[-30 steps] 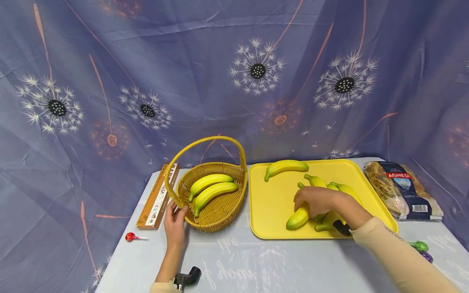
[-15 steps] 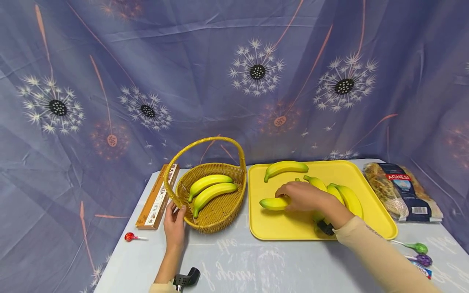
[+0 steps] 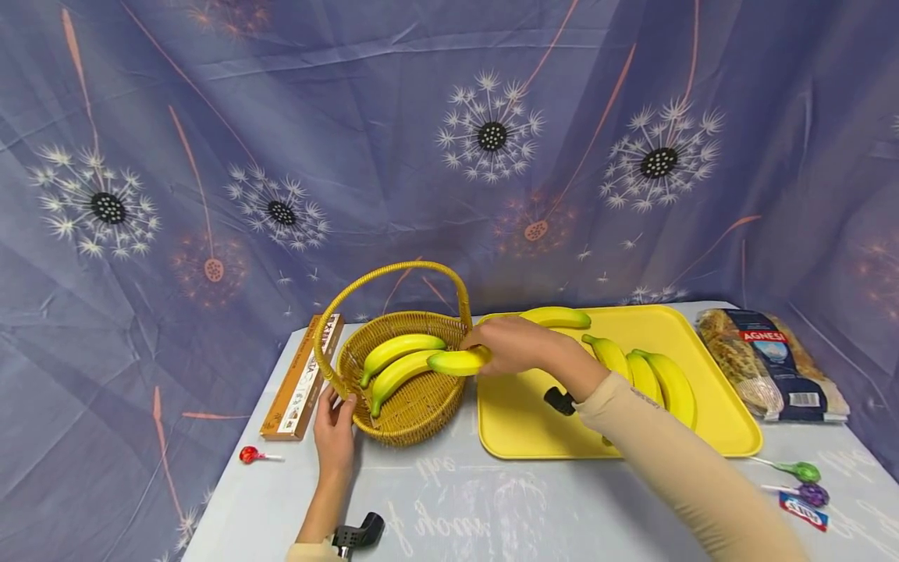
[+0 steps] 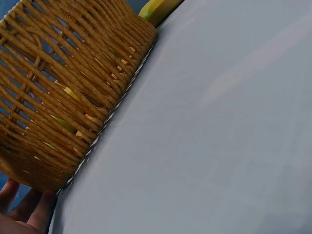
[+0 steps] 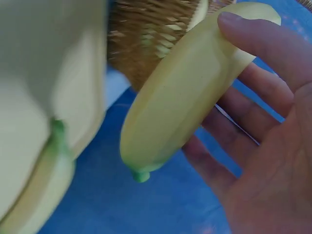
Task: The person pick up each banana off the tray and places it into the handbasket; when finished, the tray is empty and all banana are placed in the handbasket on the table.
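My right hand (image 3: 511, 345) grips a yellow banana (image 3: 458, 361) and holds it over the right rim of the wicker basket (image 3: 414, 406); the right wrist view shows the same banana (image 5: 185, 92) lying across my fingers (image 5: 253, 39). Two bananas (image 3: 403, 359) lie inside the basket. My left hand (image 3: 335, 432) rests against the basket's left side, its fingertips (image 4: 24, 209) touching the weave (image 4: 63, 97). On the yellow tray (image 3: 520, 421) to the right lie a single banana (image 3: 558, 316) at the back and a bunch of bananas (image 3: 649, 376).
A long brown box (image 3: 303, 375) lies left of the basket, with a red lollipop (image 3: 250, 454) near it. A pasta bag (image 3: 769, 363) sits at the far right. Green and purple lollipops (image 3: 801, 480) lie near the table's right front edge. Patterned cloth hangs behind.
My right hand lifted a banana off the tray and carried it left, up to the basket's rim. The left hand stayed by the basket.
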Demonstrator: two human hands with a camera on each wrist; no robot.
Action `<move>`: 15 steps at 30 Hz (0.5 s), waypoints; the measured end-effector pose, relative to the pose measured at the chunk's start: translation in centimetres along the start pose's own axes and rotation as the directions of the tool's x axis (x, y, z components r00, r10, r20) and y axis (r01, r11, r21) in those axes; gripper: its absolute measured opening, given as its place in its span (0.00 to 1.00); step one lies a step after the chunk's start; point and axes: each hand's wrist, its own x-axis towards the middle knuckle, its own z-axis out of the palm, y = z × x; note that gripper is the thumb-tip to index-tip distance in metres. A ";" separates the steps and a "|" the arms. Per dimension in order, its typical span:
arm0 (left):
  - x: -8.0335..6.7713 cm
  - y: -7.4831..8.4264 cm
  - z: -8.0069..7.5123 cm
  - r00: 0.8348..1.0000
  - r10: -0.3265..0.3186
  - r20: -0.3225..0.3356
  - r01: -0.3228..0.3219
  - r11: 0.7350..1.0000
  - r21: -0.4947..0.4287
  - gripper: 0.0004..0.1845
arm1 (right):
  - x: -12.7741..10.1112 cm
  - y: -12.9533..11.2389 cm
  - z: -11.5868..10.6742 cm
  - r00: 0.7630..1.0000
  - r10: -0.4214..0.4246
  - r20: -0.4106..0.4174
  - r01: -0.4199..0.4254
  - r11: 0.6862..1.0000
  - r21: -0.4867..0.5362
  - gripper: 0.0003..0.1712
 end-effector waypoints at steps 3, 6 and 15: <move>0.4 -0.9 -0.2 1.000 0.001 -0.010 -0.001 1.000 0.008 0.24 | 2.3 -1.1 -0.9 0.998 -0.019 0.068 0.016 0.999 0.044 0.20; 0.8 -2.2 -0.3 1.000 -0.004 -0.018 0.004 1.000 0.017 0.24 | 4.7 -1.9 -1.3 0.989 -0.029 0.146 0.022 0.998 0.053 0.24; 0.1 -0.5 -0.2 1.000 0.000 0.001 0.000 1.000 0.010 0.25 | 9.4 -4.9 -1.7 0.927 0.099 0.361 -0.085 0.995 -0.053 0.13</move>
